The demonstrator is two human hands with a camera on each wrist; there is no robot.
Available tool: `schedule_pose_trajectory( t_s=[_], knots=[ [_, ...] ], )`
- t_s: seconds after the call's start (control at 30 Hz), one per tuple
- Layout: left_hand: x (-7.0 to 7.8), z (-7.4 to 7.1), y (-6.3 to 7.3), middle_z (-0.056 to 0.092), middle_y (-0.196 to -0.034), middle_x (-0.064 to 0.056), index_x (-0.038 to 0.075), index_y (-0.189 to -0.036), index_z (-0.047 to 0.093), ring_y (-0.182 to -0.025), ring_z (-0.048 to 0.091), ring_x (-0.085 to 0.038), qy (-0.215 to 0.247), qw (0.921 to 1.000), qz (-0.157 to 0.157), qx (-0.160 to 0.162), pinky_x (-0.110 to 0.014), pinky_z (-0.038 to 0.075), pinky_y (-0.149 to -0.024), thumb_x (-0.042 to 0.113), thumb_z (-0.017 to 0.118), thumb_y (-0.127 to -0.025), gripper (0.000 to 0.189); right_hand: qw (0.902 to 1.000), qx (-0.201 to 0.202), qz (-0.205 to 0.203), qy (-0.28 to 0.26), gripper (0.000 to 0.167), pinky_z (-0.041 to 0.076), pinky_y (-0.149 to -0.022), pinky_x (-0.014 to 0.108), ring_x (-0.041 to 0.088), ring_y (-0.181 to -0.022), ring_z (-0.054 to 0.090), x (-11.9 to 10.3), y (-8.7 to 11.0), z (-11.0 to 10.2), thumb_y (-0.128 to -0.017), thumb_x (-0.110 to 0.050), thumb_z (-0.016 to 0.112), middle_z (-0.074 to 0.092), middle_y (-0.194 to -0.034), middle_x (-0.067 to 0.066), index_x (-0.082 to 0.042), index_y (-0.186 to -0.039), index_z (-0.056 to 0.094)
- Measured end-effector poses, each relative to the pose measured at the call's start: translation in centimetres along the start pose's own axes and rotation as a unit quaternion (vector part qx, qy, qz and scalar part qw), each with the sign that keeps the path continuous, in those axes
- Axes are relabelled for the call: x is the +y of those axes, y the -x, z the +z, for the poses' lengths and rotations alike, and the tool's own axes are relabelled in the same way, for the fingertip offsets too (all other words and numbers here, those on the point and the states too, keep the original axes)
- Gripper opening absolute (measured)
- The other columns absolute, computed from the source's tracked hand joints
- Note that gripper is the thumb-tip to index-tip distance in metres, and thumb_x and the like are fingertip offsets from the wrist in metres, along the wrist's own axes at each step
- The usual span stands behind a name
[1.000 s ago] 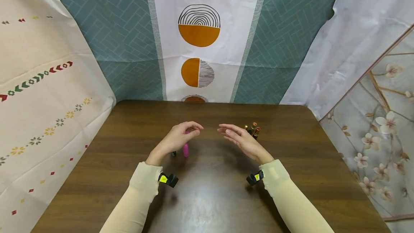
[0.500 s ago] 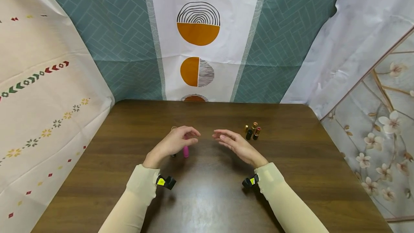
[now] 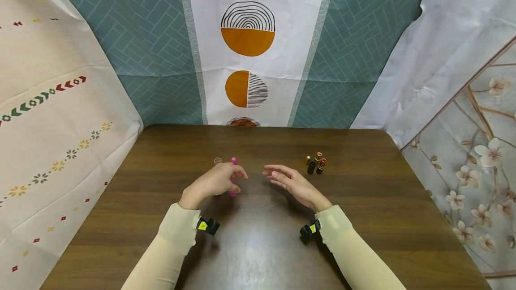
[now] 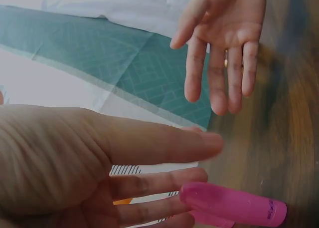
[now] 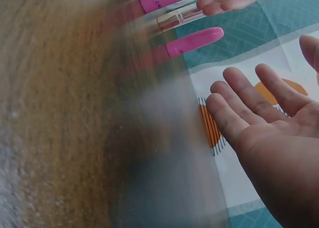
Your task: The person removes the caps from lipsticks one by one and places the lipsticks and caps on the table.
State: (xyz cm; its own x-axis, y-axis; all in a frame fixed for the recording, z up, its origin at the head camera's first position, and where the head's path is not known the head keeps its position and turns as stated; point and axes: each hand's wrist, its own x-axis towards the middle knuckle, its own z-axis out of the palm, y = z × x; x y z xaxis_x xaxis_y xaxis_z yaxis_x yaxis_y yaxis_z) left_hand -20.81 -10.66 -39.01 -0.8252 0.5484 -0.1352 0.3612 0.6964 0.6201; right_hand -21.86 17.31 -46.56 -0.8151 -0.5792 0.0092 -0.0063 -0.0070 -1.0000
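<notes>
My left hand [image 3: 215,181] hovers palm inward over a small group of tubes, holding nothing, its fingers relaxed. It partly hides them in the head view, where a pink tube [image 3: 234,160] shows past its knuckles. In the left wrist view, one pink tube [image 4: 234,203] with dark lettering stands just past the fingertips. The right wrist view shows two upright pink tubes [image 5: 197,41] with a clear tube [image 5: 179,17] between them. My right hand [image 3: 296,185] faces the left across a gap, fingers loosely extended and nothing in them.
To the right of my right hand, lipsticks stand on the brown table [image 3: 258,254]: a black piece [image 3: 311,168], a red-tipped lipstick [image 3: 321,165], a gold-topped one [image 3: 318,156] and a small gold piece [image 3: 308,159]. A patterned cloth [image 3: 250,88] hangs behind the table.
Both hands have sunk slightly, the right also drifting left, off the lipsticks in the head view. The left fingers have dipped, so the far pink tube's top shows. Neither hand has taken anything.
</notes>
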Motion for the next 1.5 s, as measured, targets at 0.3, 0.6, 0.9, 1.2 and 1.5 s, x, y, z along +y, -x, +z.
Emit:
schedule_pose_trajectory(
  t_s=[0.3,0.6,0.9,1.2,1.5],
  knots=[
    [-0.1,0.3,0.2,0.068,-0.093,-0.008,0.009,-0.115,0.074,-0.083,0.058,-0.017,-0.027,0.9993,-0.01,-0.025,-0.033,0.051,-0.075,-0.014,0.072,-0.086,0.037,0.9999,0.001,0.003,0.01,0.048,0.032,-0.121,0.051,0.045,-0.144,0.043,0.0,0.2,-0.1,-0.112,-0.025,0.049,0.051,-0.151,0.023,-0.001,-0.153,0.045],
    [-0.7,0.9,-0.2,0.067,-0.082,-0.008,0.005,-0.108,0.074,-0.075,0.056,-0.013,-0.024,0.9994,0.026,-0.003,-0.03,0.049,-0.071,-0.022,0.055,-0.088,0.038,1.0,0.003,-0.001,0.002,0.05,0.034,-0.12,0.049,0.044,-0.143,0.045,0.4,0.3,0.0,-0.112,-0.027,0.05,0.052,-0.15,0.024,0.001,-0.153,0.045],
    [-0.7,1.1,-1.1,0.076,-0.093,-0.005,0.004,-0.107,0.076,-0.083,0.067,-0.013,-0.017,0.9983,0.046,0.031,-0.034,0.056,-0.078,-0.004,0.073,-0.093,0.016,0.9992,0.0,0.013,-0.039,0.05,0.037,-0.119,0.045,0.047,-0.144,0.042,0.9,-0.2,0.4,-0.113,-0.024,0.049,0.049,-0.15,0.031,0.007,-0.152,0.043],
    [0.3,0.5,-2.5,0.076,-0.101,-0.003,0.009,-0.109,0.077,-0.092,0.069,-0.014,-0.009,0.9979,0.051,0.04,-0.035,0.058,-0.084,0.003,0.075,-0.095,0.015,0.9987,0.0,0.027,-0.044,0.049,0.039,-0.117,0.044,0.046,-0.142,0.045,1.0,-0.5,0.8,-0.113,-0.021,0.048,0.05,-0.149,0.032,0.009,-0.151,0.043],
    [1.5,0.2,-4.0,0.076,-0.099,0.003,0.01,-0.11,0.076,-0.097,0.07,-0.015,0.001,0.9963,0.069,0.05,-0.036,0.057,-0.088,0.006,0.074,-0.097,0.014,0.9991,-0.015,0.03,-0.026,0.046,0.045,-0.112,0.042,0.031,-0.132,0.059,1.1,-1.0,1.3,-0.111,-0.014,0.051,0.055,-0.146,0.026,0.01,-0.15,0.045]
  ],
)
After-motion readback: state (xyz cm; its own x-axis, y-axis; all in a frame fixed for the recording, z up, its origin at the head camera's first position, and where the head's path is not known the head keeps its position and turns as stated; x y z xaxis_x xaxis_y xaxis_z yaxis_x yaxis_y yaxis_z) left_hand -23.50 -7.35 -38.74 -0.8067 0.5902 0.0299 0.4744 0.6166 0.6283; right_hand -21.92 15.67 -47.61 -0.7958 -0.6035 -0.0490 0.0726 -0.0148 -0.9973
